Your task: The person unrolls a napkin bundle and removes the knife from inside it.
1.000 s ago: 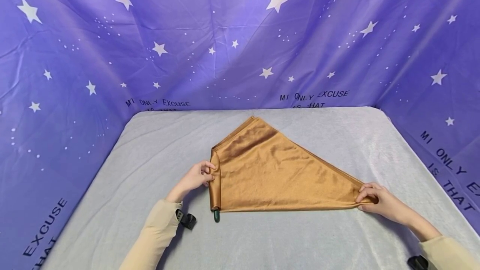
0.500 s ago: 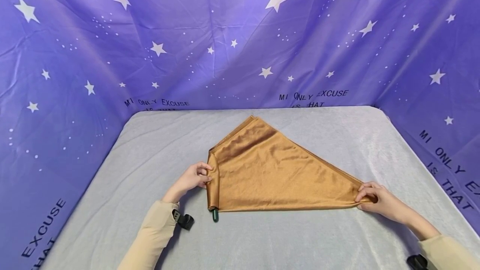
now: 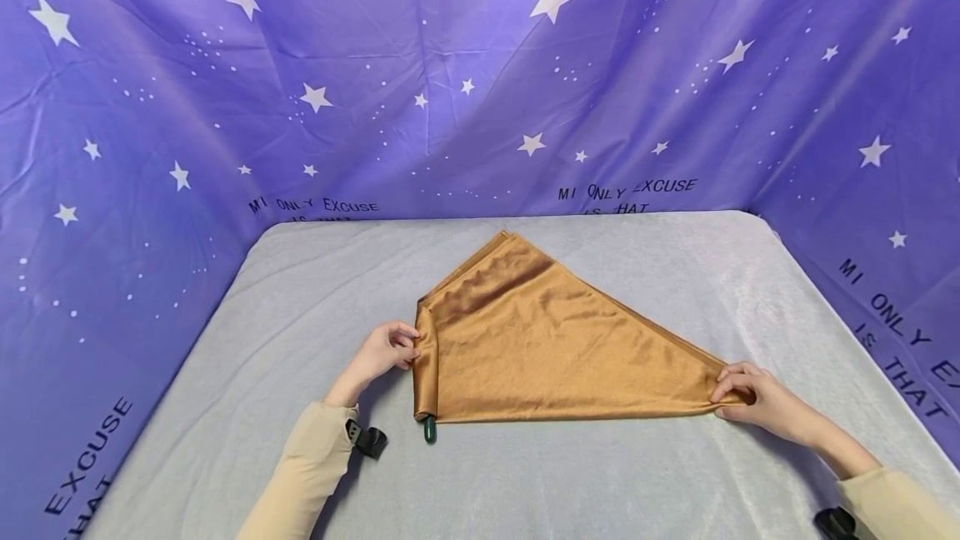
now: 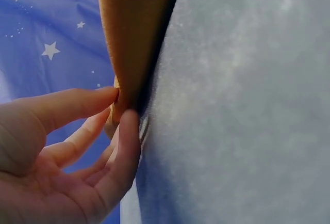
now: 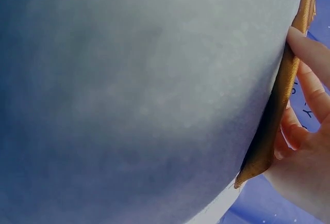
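Note:
A shiny golden-brown cloth (image 3: 540, 340) lies folded into a broad triangle-like shape, its peak pointing to the far side. Along its left edge the fabric is turned over into a narrow roll (image 3: 426, 382). From the near end of this roll pokes a dark green rounded tip (image 3: 430, 430); the rest of that object is hidden inside. My left hand (image 3: 384, 350) pinches the outer side of the roll, thumb and fingertips meeting at the fabric in the left wrist view. At the far right corner of the cloth, my right hand (image 3: 765, 402) grips the gathered layers between thumb and fingers.
The cloth rests on a table (image 3: 570, 482) covered in pale grey fabric. A purple curtain (image 3: 480, 40) with white stars surrounds the back and both sides. Black straps with small devices (image 3: 369, 440) sit at the wrists over beige sleeves.
The rolled left edge and my left hand have shifted very slightly to the left. My right hand keeps its hold on the right corner of the cloth.

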Motion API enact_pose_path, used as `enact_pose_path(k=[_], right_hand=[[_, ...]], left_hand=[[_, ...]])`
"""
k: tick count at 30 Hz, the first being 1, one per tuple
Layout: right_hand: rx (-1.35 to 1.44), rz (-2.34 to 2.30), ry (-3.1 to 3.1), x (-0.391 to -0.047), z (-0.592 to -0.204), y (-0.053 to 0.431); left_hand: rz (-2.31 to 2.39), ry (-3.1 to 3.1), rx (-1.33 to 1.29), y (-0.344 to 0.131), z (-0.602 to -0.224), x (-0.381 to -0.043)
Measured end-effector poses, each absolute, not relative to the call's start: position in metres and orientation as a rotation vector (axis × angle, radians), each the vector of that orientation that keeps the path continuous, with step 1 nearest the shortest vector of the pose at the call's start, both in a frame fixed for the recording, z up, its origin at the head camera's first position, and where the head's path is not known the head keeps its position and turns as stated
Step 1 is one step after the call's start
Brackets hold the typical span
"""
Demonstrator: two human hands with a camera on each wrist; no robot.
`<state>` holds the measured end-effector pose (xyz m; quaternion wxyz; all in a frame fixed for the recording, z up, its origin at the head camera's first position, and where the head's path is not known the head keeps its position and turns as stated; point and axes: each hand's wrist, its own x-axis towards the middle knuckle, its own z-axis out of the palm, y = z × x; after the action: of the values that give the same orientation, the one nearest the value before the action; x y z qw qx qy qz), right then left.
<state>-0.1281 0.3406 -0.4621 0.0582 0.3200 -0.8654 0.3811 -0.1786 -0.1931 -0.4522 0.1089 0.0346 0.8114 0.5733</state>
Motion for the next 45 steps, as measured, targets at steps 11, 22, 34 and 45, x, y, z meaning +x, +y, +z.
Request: enact_pose_path(k=[11, 22, 34, 45], right_hand=[[0.965, 1.156, -2.624, -0.128, -0.463, 0.342], [0.971, 1.156, -2.62, -0.128, -0.465, 0.342], [0.98, 1.166, -2.612, -0.128, -0.464, 0.34], [0.978, 1.156, -2.612, -0.129, -0.464, 0.341]], left_hand=[[1.497, 2.648, 0.238, -0.185, -0.44, -0.174], [1.29, 2.731, 0.484, -0.178, -0.441, -0.169], [1.083, 2.769, 0.518, -0.175, -0.439, -0.165], [0.935, 2.789, 0.573, -0.173, -0.442, -0.165]])
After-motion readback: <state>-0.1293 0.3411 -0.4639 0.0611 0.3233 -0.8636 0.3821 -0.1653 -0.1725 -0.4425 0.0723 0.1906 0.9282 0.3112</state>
